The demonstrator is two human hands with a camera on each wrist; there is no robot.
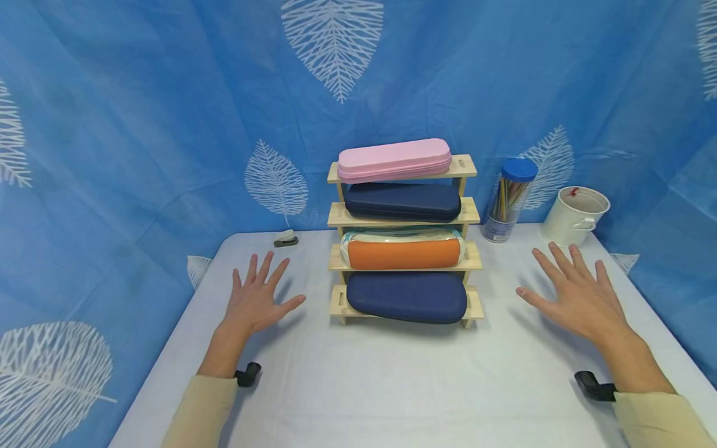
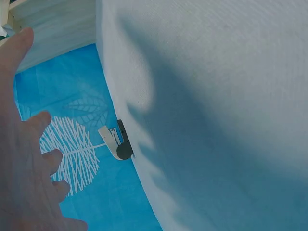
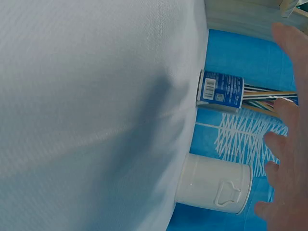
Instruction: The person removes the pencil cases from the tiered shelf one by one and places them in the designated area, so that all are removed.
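Observation:
Fingers spread, my left hand (image 1: 254, 298) hovers above the table's left side and holds nothing; a small stapler (image 1: 286, 238) lies beyond its fingertips. My right hand (image 1: 579, 298) is likewise spread and bare on the right, nearest to a white metal bucket (image 1: 575, 216) and a clear tube of pencils (image 1: 508, 200) with a blue lid. Between the hands stands a stepped wooden rack (image 1: 470, 256). From top to bottom it bears a pink case (image 1: 394, 160), a dark navy case (image 1: 403, 201), an orange and clear pencil pouch (image 1: 403, 254) and a blue case (image 1: 407, 297).
A white cloth covers the table (image 1: 392, 386). Blue curtains (image 1: 168, 124) with white leaf prints hang behind it and at both sides. The stapler, tube and bucket stand near the back edge.

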